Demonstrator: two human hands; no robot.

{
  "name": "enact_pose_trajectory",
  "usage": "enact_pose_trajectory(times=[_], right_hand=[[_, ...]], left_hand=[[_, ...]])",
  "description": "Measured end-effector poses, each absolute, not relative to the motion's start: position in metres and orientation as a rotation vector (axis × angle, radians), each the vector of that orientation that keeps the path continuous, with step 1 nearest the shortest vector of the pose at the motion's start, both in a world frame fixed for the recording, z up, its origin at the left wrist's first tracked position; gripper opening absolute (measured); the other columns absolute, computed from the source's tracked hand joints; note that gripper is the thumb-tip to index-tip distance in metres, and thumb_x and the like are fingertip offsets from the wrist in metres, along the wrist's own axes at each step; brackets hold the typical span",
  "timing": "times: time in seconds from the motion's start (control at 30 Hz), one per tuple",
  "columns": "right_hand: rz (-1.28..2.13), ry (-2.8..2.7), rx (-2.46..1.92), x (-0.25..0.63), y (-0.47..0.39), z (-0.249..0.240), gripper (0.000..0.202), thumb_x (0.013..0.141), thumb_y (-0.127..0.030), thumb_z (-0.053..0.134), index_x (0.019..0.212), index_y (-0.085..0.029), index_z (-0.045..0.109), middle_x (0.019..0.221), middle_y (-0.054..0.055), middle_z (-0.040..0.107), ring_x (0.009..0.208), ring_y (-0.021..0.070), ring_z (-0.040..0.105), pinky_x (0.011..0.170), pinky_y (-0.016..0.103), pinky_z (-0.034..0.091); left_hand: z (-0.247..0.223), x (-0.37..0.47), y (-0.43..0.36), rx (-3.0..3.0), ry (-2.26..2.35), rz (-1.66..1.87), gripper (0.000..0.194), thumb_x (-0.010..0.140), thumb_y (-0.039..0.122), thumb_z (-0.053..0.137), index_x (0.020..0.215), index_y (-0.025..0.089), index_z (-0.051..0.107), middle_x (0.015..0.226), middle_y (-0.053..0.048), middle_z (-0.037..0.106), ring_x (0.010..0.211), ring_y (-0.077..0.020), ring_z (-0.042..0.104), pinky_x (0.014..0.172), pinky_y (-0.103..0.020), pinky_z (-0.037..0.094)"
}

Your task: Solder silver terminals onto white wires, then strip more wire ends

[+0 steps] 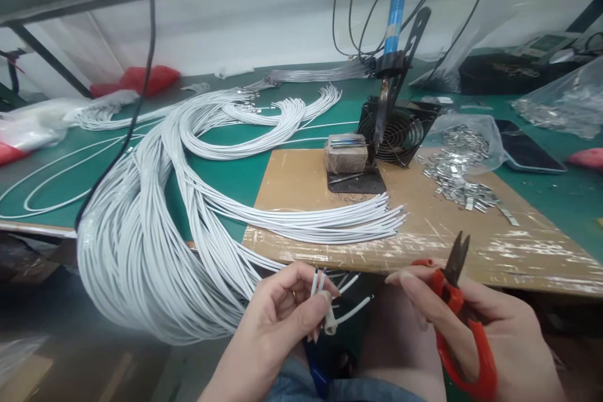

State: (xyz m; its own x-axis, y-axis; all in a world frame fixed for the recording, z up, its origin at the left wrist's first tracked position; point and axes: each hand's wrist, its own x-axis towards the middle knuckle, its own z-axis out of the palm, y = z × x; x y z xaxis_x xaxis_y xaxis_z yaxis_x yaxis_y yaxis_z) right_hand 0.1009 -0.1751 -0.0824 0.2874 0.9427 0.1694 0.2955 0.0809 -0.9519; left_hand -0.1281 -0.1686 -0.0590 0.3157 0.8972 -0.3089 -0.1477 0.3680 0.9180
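Note:
In front of the table's edge, my left hand [287, 314] pinches the ends of white cables [314, 282]. Short dark tips show at two of these ends. A pale rubbery piece [328, 321] sits by the thumb, and I cannot tell whether it is a finger cover. My right hand [475, 320] holds orange-handled scissors [455, 295], their short dark blades slightly apart and pointing up. Its thumb and index finger reach toward the left hand without touching it. Behind the hands, a bundle of white cables [330, 220] lies with its ends on the cardboard.
Large cable coils [141, 251] hang over the table edge at left. A blue-handled soldering iron [394, 19] stands upright by a small fan [400, 129] and a brown block [346, 157]. Small metal pieces [464, 163] spill from a bag beside a phone [527, 146]. Cardboard [292, 176] covers the front.

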Motion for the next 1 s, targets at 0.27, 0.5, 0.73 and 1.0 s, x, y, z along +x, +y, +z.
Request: enact_pose_trajectory(times=[0.27, 0.5, 0.73, 1.0], right_hand=[[0.960, -1.227, -1.281, 0.079, -0.177, -0.065, 0.008, 0.078, -0.036, 0.083, 0.075, -0.028, 0.084, 0.075, 0.001, 0.074, 0.061, 0.0160, 0.069, 0.053, 0.016, 0.056], [1.081, -1.183, -1.268, 0.062, -0.181, -0.058, 0.011, 0.079, -0.036, 0.082, 0.073, -0.027, 0.082, 0.074, 0.002, 0.074, 0.064, 0.0162, 0.066, 0.059, 0.022, 0.052], [1.130, -1.271, -1.301, 0.057, -0.181, -0.056, 0.010, 0.076, -0.038, 0.083, 0.079, -0.028, 0.083, 0.074, 0.000, 0.071, 0.065, 0.0158, 0.062, 0.057, 0.022, 0.047], [1.079, -1.332, -1.276, 0.059, -0.179, -0.058, 0.011, 0.078, -0.033, 0.081, 0.069, -0.026, 0.080, 0.071, 0.001, 0.072, 0.069, 0.0178, 0.065, 0.060, 0.024, 0.048]], left_hand=[[-0.061, -0.127, -0.168, 0.964, 0.962, 0.791, 0.033, 0.091, 0.048, 0.075, 0.091, 0.015, 0.077, 0.073, -0.002, 0.062, 0.062, -0.0113, 0.052, 0.056, -0.020, 0.040], [-0.059, -0.127, -0.171, 0.944, 0.964, 0.781, 0.033, 0.088, 0.047, 0.078, 0.086, 0.014, 0.077, 0.065, -0.001, 0.057, 0.058, -0.0107, 0.049, 0.053, -0.019, 0.038], [-0.057, -0.123, -0.173, 0.946, 0.930, 0.784, 0.034, 0.087, 0.046, 0.078, 0.080, 0.014, 0.070, 0.064, 0.000, 0.057, 0.058, -0.0113, 0.047, 0.055, -0.021, 0.037], [-0.054, -0.121, -0.175, 1.052, 0.996, 0.751, 0.034, 0.090, 0.045, 0.075, 0.076, 0.015, 0.066, 0.063, 0.001, 0.052, 0.060, -0.0117, 0.045, 0.056, -0.022, 0.034]])
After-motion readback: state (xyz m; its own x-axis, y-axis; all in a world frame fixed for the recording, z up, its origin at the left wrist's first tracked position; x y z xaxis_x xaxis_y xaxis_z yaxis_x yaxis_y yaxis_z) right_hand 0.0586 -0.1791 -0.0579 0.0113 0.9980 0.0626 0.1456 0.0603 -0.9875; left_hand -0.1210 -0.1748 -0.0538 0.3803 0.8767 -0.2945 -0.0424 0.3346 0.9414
